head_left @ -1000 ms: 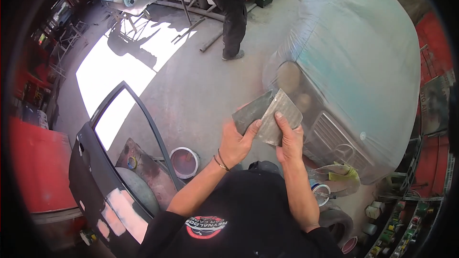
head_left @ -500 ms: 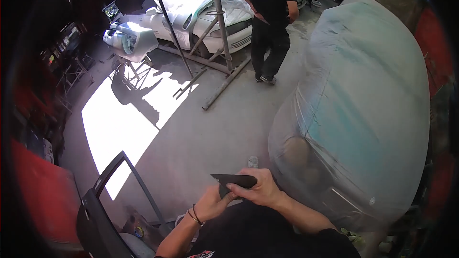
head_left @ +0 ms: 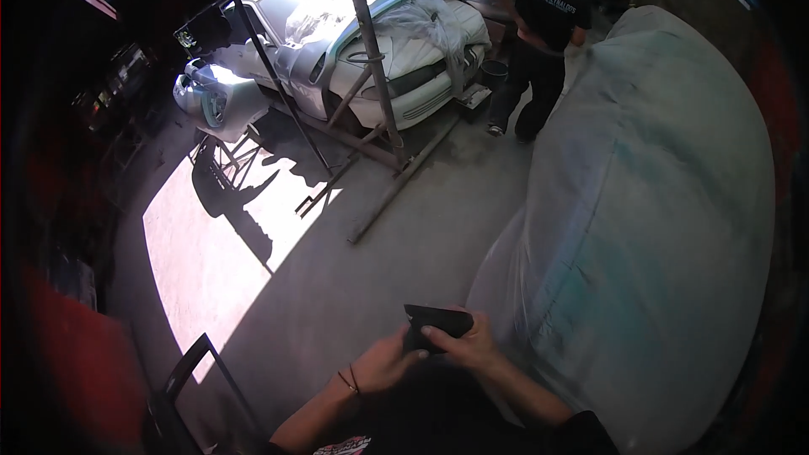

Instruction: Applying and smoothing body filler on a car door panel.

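In front of my body I hold a small folded sheet of dark sandpaper (head_left: 440,318) with both hands. My left hand (head_left: 389,362) closes on its lower left part, fingers partly hidden behind it. My right hand (head_left: 472,345) grips the right end, the thumb pressed flat on the near face. A dark band circles my left wrist. Below the sheet is my dark shirt.
A covered car (head_left: 657,227) fills the right side. Ahead stand a metal post frame (head_left: 375,76) and a partly sheeted light car (head_left: 413,59). A bumper (head_left: 215,101) rests on a stand. A person (head_left: 543,25) is beyond; a dark door frame (head_left: 190,366) is lower left.
The view has shifted. The person farther off has walked away toward the back right. My hands appear farther right and slightly lower, still holding the sandpaper.
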Motion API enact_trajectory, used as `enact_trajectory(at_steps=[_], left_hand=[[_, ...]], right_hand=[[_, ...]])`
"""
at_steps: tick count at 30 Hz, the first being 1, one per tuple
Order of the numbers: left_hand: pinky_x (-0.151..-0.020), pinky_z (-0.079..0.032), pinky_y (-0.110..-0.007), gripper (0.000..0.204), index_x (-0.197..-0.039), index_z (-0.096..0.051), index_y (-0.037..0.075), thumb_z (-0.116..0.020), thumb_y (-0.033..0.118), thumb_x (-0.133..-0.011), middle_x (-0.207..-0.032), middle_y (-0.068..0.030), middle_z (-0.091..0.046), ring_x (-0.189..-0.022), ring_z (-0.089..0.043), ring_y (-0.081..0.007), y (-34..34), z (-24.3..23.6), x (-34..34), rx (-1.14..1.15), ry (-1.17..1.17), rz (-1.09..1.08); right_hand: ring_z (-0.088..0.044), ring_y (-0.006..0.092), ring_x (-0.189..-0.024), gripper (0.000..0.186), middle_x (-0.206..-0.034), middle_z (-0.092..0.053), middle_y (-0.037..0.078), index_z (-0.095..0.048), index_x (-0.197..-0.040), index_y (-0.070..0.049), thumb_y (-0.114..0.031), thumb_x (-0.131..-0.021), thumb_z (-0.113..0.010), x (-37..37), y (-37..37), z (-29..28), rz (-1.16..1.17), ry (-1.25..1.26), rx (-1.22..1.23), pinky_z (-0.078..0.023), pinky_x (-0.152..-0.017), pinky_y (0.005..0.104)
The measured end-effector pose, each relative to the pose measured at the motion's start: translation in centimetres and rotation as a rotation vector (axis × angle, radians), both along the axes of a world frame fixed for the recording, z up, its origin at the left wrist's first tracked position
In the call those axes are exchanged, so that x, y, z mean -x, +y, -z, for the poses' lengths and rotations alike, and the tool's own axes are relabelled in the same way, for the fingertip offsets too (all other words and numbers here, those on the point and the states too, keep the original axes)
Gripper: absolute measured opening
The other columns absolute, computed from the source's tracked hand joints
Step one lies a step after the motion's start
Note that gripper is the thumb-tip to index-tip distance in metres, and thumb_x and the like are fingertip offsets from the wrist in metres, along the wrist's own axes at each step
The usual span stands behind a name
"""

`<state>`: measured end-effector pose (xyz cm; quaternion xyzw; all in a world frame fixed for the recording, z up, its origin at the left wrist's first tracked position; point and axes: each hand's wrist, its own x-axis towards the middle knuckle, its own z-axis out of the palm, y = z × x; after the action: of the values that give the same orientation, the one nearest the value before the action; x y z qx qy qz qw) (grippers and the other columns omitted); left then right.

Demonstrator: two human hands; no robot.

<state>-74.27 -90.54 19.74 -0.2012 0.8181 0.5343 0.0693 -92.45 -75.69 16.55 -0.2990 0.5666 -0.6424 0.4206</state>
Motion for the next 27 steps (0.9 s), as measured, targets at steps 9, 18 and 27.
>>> enact_trajectory(at_steps=[9, 18, 27], left_hand=[[-0.116, -0.049, -0.032, 0.079, -0.174, -0.044, 0.001, -0.067, 0.051, -0.117, -0.16, -0.0089, -0.062, -0.143, -0.059, -0.0182, -4.2, 4.8, 8.7, -0.864, 0.011, 0.029], [-0.103, -0.064, -0.039, 0.062, -0.15, -0.063, -0.008, -0.089, 0.014, -0.099, -0.137, -0.0159, -0.077, -0.119, -0.077, -0.0237, -14.2, 5.8, 18.8, -0.899, 0.118, 0.032], [-0.099, -0.062, -0.037, 0.044, -0.15, -0.066, -0.007, -0.075, 0.009, -0.11, -0.128, -0.0139, -0.081, -0.112, -0.079, -0.0221, -31.3, 3.3, 22.8, -0.712, 0.469, -0.051]], right_hand=[[-0.08, 0.0204, -0.104, 0.033, -0.117, -0.083, 0.009, -0.076, -0.132, 0.0, -0.004, -0.1, -0.08, 4.1, -0.5, 1.6, 0.458, -0.441, 0.261, -0.067, -0.092, 0.0375], [-0.079, 0.0269, -0.103, 0.031, -0.114, -0.079, 0.011, -0.072, -0.125, -0.007, -0.029, -0.106, -0.081, 7.4, -8.1, 0.3, 0.563, -0.832, 0.543, -0.067, -0.094, 0.0481], [-0.081, 0.025, -0.104, 0.033, -0.119, -0.079, 0.01, -0.071, -0.131, -0.005, -0.017, -0.104, -0.085, 14.4, -25.8, -4.2, 0.813, -0.538, 0.248, -0.066, -0.097, 0.043]])
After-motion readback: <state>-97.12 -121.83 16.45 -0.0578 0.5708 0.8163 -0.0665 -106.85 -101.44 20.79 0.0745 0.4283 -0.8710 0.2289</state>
